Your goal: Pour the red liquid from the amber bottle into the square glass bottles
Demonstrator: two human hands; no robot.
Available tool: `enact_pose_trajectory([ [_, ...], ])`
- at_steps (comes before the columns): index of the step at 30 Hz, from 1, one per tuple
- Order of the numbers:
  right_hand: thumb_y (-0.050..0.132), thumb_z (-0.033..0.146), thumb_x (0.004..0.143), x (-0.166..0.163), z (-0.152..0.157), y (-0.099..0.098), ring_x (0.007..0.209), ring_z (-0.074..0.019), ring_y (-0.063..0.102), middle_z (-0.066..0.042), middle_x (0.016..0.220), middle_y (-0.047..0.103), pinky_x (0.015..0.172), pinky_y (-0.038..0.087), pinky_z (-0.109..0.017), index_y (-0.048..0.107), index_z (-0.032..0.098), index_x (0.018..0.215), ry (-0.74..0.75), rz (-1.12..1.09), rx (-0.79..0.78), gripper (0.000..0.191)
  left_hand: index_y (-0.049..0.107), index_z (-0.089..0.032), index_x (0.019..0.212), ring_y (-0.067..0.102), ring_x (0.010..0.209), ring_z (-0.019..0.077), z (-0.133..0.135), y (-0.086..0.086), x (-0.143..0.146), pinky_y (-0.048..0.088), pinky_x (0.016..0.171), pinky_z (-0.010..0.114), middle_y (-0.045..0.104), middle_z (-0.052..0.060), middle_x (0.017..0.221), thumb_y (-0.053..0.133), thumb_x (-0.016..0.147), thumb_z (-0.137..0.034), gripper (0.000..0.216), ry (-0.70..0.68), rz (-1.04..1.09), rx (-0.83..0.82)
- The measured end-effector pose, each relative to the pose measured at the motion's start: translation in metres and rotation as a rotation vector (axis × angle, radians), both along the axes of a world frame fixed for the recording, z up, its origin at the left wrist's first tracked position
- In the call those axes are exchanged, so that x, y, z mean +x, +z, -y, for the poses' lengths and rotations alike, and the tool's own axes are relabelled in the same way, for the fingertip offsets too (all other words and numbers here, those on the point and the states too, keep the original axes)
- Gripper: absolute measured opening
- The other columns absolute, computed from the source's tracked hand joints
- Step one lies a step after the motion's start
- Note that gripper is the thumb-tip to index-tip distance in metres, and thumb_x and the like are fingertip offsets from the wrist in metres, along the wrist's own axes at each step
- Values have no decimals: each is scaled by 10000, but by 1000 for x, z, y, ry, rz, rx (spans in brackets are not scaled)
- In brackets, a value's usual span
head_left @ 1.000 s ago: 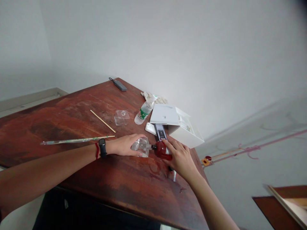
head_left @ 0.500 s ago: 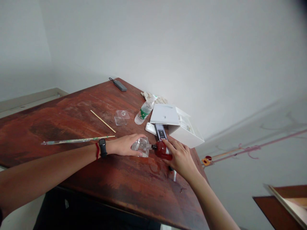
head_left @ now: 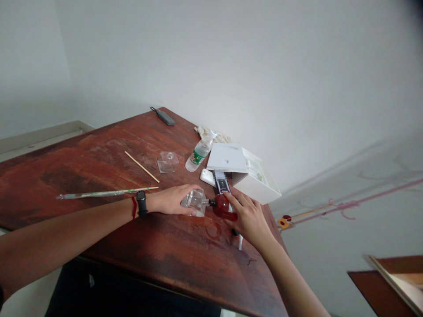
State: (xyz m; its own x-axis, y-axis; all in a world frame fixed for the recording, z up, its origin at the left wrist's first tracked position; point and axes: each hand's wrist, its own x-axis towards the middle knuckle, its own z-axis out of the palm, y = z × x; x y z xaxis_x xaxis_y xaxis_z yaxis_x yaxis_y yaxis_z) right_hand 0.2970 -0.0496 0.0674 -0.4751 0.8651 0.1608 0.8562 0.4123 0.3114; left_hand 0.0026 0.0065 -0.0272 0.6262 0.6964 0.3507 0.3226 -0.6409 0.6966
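My left hand grips a clear square bottle from its left side, thumb and fingers around it. The neck of that bottle points right. My right hand is closed around a red bottle, which is tilted on its side with its black neck facing left. The two necks meet, or nearly so; the exact contact is too small to make out. Beside the right hand a dark cap with a white tip lies on the table, partly hidden by the hand.
On the brown table stand a water bottle, a clear plastic piece and an open white box. A wooden stick, a wrapped chopstick pack, a white case, a cloth and a grey device lie around.
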Motion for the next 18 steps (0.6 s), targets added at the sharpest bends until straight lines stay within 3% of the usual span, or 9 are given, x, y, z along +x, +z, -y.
enact_pose_trajectory([
  [18,824,280,863,-2,1,0,1283,-356,652,-160,1528,640,977,489,-451,586,280,1525,-18,5,3,704,448,-221,1530,634,1356,362,-2,-4,0,486,1152,475,627,172,1491,835,877,-501,809,-7,6,-7],
])
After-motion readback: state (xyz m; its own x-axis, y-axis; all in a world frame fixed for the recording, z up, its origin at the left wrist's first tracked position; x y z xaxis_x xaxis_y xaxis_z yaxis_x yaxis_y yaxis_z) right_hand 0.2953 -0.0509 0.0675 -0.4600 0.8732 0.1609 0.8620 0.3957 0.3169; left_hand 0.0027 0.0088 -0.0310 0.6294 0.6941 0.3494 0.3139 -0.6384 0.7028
